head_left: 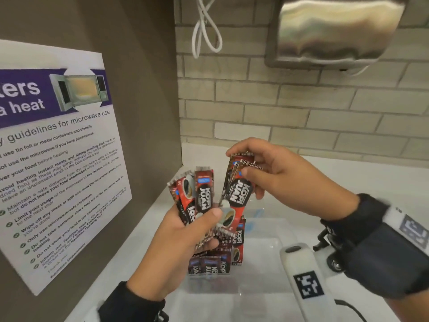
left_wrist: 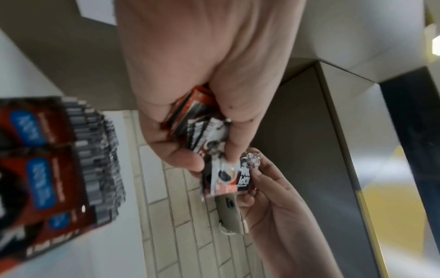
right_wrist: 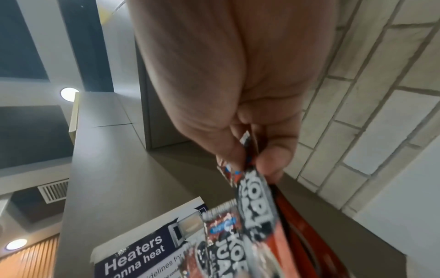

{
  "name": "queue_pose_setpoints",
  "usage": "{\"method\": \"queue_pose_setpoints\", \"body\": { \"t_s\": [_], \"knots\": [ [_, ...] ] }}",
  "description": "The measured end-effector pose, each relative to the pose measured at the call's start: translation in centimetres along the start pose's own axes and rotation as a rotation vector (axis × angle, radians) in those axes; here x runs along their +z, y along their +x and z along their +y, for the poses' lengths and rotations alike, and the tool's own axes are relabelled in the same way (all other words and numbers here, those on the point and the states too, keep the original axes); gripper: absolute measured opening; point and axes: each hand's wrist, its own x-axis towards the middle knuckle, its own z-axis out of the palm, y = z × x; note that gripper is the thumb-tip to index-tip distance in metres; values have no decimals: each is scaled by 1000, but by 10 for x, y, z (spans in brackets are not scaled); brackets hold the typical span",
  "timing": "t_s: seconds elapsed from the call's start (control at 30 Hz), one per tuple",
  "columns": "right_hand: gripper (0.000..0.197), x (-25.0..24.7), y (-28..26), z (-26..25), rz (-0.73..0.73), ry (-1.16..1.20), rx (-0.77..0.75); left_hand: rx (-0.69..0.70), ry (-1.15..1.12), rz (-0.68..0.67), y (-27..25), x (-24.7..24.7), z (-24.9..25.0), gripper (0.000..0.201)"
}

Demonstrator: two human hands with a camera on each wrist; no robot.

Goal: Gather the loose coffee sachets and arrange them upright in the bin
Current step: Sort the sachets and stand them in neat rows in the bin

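Note:
My left hand (head_left: 185, 231) grips a fanned bunch of red and black coffee sachets (head_left: 197, 194) above the clear plastic bin (head_left: 262, 256). My right hand (head_left: 262, 173) pinches the top of one or two more sachets (head_left: 239, 189), which hang down beside the left bunch. Several sachets (head_left: 213, 263) stand in the bin's near left corner. The left wrist view shows my left hand (left_wrist: 190, 131) curled round its sachets (left_wrist: 202, 131), and the sachets in the bin (left_wrist: 52, 159) at the left. In the right wrist view my thumb and fingers (right_wrist: 273, 158) pinch a sachet (right_wrist: 254, 203).
A microwave guidelines poster (head_left: 53, 159) hangs on the brown panel at the left. Behind the white counter (head_left: 348, 177) is a brick tile wall, with a steel dispenser (head_left: 332, 31) and a white cable (head_left: 204, 26) above.

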Motion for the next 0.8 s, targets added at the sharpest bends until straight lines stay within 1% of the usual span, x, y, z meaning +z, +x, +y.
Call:
{"method": "queue_pose_setpoints", "body": {
  "t_s": [0.07, 0.13, 0.2, 0.27, 0.37, 0.4, 0.47, 0.57, 0.7, 0.8],
  "knots": [
    [31, 1, 2, 2, 102, -21, -31, -75, -187, 20, 2, -1, 1, 36],
    [32, 4, 2, 3, 170, -60, -68, -158, -364, 12, 5, -2, 3, 37],
    [35, 9, 0, 3, 191, -125, -108, -223, -490, 18, 8, -2, 5, 40],
    [39, 12, -3, 4, 182, -177, -142, -241, -569, 43, 9, -1, 7, 40],
    [54, 13, -5, 5, 149, -240, -200, -244, -632, 79, 11, 1, 10, 44],
    [56, 13, -4, 5, 137, -262, -231, -250, -648, 88, 12, 1, 9, 45],
    [52, 14, -2, 8, 113, -308, -287, -262, -677, 85, 13, 0, 9, 49],
    [45, 13, 1, 13, 87, -354, -306, -268, -706, 63, 14, -2, 9, 53],
    [34, 9, 2, 13, 79, -294, -267, -262, -716, 61, 12, -4, 9, 49],
    [30, 5, 4, 13, 82, -233, -232, -260, -694, 72, 12, -4, 8, 46]
  ]
}}
